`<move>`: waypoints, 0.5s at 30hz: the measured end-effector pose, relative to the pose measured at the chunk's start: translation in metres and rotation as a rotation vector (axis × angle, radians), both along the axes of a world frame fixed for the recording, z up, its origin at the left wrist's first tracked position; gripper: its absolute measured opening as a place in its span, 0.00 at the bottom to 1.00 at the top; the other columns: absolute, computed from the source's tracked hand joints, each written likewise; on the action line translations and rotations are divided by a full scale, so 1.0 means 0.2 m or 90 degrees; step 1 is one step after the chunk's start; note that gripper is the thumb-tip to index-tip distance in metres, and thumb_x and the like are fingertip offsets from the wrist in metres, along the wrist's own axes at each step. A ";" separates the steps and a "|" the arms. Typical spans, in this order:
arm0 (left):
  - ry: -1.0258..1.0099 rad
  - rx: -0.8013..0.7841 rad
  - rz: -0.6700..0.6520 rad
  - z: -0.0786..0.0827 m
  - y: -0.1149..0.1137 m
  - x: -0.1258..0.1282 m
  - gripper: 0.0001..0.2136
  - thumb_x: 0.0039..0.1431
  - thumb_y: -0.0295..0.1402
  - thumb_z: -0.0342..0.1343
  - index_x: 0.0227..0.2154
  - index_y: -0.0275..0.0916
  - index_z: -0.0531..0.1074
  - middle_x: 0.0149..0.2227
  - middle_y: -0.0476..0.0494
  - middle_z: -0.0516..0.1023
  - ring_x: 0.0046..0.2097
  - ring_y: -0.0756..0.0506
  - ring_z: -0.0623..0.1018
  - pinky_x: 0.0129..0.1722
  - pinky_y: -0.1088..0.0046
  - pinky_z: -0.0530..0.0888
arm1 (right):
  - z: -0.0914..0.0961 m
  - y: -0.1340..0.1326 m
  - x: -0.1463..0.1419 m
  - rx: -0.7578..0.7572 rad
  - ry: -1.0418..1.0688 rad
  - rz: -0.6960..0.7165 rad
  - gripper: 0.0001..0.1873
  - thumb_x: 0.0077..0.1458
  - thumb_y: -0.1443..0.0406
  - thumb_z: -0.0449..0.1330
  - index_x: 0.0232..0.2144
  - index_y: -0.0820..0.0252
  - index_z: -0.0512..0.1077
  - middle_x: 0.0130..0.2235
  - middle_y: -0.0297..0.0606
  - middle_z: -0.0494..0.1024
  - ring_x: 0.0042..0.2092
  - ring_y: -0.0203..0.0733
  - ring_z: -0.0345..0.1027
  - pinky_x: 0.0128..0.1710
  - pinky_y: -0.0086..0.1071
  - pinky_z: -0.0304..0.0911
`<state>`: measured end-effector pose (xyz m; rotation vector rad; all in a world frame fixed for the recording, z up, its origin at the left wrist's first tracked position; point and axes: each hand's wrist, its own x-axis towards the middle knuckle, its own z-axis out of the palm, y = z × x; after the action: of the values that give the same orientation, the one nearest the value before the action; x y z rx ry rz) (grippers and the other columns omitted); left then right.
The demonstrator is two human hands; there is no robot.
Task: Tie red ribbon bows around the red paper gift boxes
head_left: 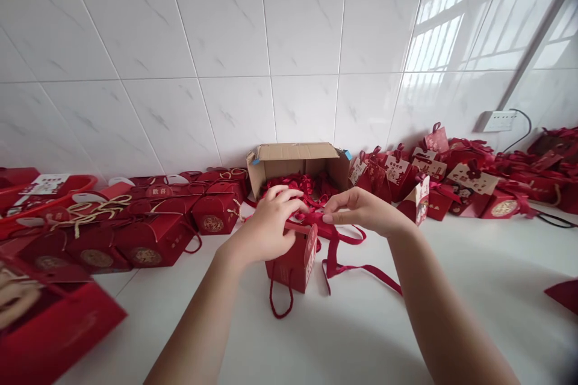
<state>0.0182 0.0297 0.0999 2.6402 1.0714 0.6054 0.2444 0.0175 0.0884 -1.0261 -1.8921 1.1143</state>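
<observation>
A small red gift box (295,261) stands upright on the white tabletop, with a dark red cord handle (280,313) hanging down its near side. My left hand (268,225) is over the box's top left, fingers spread and curved forward, thumb apart and beside the upper edge. Whether its hidden fingertips touch ribbon I cannot tell. Just right of the box top, my right hand (363,210) pinches a dark red ribbon (318,218) between thumb and fingers. Loose ribbon ends (361,269) trail across the table below that hand.
Behind my hands an open cardboard box (298,151) lies against the tiled wall, holding red ribbons. Red gift boxes (147,237) line the left side; tagged ones (472,189) stand right. A red bag (67,325) is near left. A power strip (497,121) is on the wall.
</observation>
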 end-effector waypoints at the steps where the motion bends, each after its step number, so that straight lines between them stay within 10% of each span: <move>1: 0.046 0.010 0.032 -0.02 0.02 0.00 0.17 0.49 0.23 0.51 0.41 0.46 0.70 0.56 0.47 0.65 0.61 0.37 0.57 0.53 0.57 0.67 | 0.00 0.00 0.01 0.021 -0.056 -0.020 0.14 0.47 0.54 0.65 0.28 0.60 0.78 0.32 0.36 0.74 0.32 0.35 0.64 0.32 0.30 0.58; 7: 0.207 -0.066 0.119 -0.12 0.10 0.03 0.16 0.43 0.21 0.51 0.33 0.46 0.73 0.40 0.43 0.74 0.48 0.35 0.68 0.34 0.65 0.71 | 0.00 0.01 0.03 0.020 -0.320 -0.028 0.12 0.51 0.58 0.59 0.26 0.61 0.76 0.22 0.31 0.67 0.24 0.32 0.53 0.24 0.29 0.50; 15: 0.167 -0.090 0.090 -0.11 0.10 0.02 0.15 0.46 0.23 0.50 0.32 0.49 0.76 0.34 0.47 0.80 0.49 0.35 0.68 0.33 0.66 0.69 | -0.02 0.03 0.02 -0.012 -0.388 0.025 0.09 0.50 0.62 0.58 0.24 0.62 0.74 0.22 0.32 0.66 0.24 0.31 0.53 0.24 0.27 0.50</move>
<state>0.0222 0.0497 0.0775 2.5845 1.3293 0.2012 0.2476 0.0232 0.0841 -1.4638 -2.3772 0.9003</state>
